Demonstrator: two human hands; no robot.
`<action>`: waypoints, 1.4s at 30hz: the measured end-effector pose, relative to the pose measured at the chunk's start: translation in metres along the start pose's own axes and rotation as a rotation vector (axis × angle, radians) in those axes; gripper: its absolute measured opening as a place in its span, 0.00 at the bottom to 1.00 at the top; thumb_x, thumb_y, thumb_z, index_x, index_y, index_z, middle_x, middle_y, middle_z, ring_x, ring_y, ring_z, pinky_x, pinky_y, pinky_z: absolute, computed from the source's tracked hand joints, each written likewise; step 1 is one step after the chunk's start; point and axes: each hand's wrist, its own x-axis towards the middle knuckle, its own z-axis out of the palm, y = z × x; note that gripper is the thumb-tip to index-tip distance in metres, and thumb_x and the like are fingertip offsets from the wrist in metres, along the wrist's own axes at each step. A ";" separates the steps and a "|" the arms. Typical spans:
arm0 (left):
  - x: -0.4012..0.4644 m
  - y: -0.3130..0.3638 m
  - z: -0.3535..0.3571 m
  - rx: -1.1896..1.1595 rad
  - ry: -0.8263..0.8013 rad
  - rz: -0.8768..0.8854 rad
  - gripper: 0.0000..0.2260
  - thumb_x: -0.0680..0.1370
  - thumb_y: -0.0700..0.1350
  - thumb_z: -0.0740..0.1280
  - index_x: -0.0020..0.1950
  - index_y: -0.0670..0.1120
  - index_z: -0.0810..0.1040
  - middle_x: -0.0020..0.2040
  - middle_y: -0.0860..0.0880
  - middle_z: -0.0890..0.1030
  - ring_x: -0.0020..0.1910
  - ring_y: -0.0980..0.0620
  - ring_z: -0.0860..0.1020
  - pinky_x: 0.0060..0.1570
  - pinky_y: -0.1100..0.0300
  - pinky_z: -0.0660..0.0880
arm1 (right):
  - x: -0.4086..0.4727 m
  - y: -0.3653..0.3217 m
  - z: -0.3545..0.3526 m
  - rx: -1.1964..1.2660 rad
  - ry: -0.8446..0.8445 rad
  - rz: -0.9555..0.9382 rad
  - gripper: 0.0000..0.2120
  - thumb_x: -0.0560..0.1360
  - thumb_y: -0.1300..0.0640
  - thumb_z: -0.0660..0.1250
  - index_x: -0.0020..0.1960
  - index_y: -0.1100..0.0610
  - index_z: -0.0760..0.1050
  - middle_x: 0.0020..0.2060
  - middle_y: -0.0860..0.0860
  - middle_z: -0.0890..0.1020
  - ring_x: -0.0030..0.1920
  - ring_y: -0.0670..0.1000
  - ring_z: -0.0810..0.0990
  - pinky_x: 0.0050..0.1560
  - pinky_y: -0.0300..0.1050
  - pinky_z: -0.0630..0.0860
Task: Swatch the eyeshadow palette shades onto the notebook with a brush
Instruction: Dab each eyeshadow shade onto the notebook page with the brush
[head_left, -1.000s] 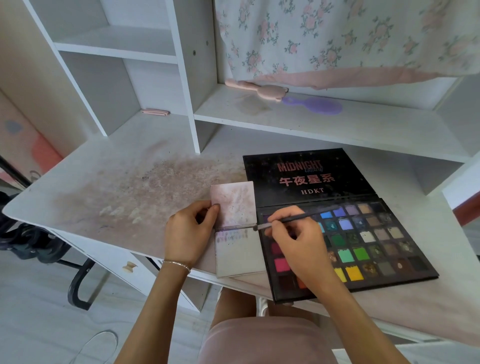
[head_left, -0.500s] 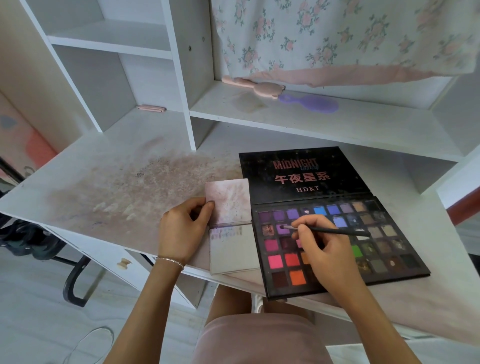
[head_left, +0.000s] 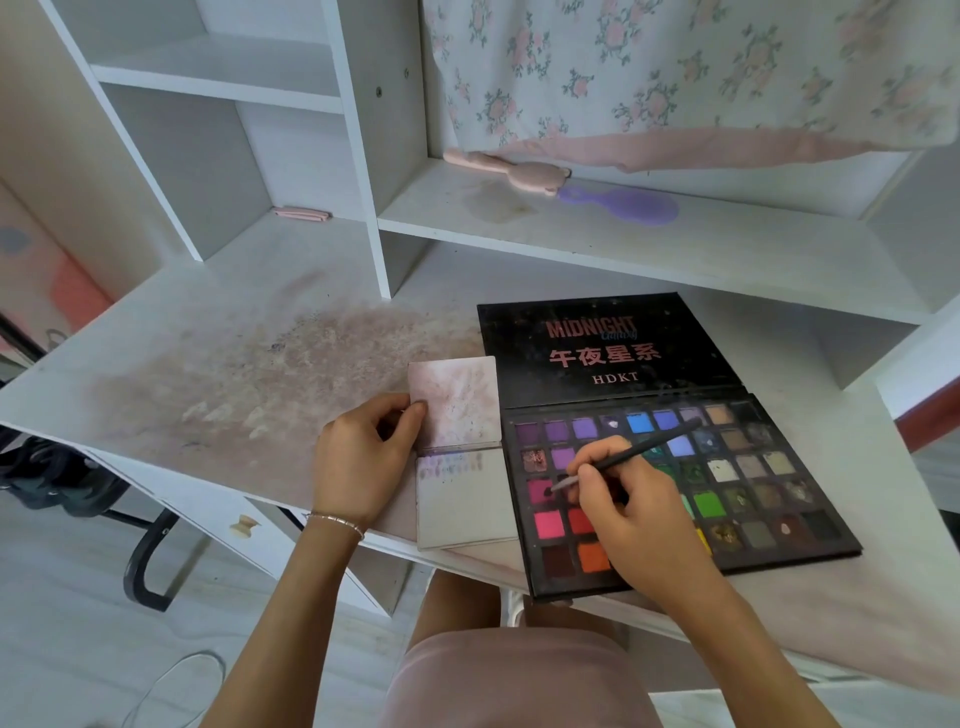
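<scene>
A black eyeshadow palette (head_left: 748, 467) lies open on the white desk, its lid flat behind the rows of coloured pans. To its left lies a small open notebook (head_left: 465, 504), with a row of purple swatches along the top of its lower page. My left hand (head_left: 363, 457) holds the notebook's left edge, thumb on the upper page. My right hand (head_left: 631, 514) grips a thin black brush (head_left: 623, 457) and covers several pans. The brush tip touches a magenta pan in the palette's left column.
The white desk (head_left: 234, 374) carries a pinkish powder stain left of the notebook. On the shelf behind lie a pink brush (head_left: 504, 171) and a purple hairbrush (head_left: 623, 205). A floral cloth (head_left: 675, 78) hangs above. A small pink item (head_left: 301, 213) sits in the left cubby.
My right hand carried the brush from the notebook over to the palette, then down its left column from a purple pan to the magenta one. My left hand stayed on the notebook.
</scene>
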 end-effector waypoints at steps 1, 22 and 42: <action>0.000 0.000 0.000 0.001 0.001 -0.003 0.06 0.75 0.46 0.67 0.45 0.48 0.83 0.38 0.52 0.82 0.37 0.54 0.78 0.39 0.64 0.71 | 0.001 0.000 0.001 -0.012 -0.004 -0.008 0.09 0.76 0.57 0.58 0.40 0.46 0.71 0.32 0.56 0.78 0.33 0.53 0.75 0.33 0.46 0.74; 0.000 -0.001 0.000 0.000 -0.003 0.010 0.06 0.75 0.45 0.66 0.46 0.48 0.83 0.38 0.54 0.81 0.37 0.56 0.78 0.38 0.68 0.70 | 0.002 -0.002 0.007 -0.095 -0.051 -0.099 0.14 0.75 0.62 0.60 0.38 0.44 0.68 0.28 0.42 0.71 0.31 0.39 0.74 0.27 0.29 0.67; 0.000 -0.001 0.000 -0.002 -0.009 -0.002 0.06 0.75 0.46 0.66 0.47 0.47 0.82 0.39 0.51 0.83 0.38 0.54 0.79 0.40 0.63 0.71 | 0.002 0.000 0.007 -0.103 -0.074 -0.091 0.13 0.76 0.61 0.60 0.38 0.44 0.69 0.29 0.43 0.72 0.33 0.38 0.74 0.30 0.29 0.68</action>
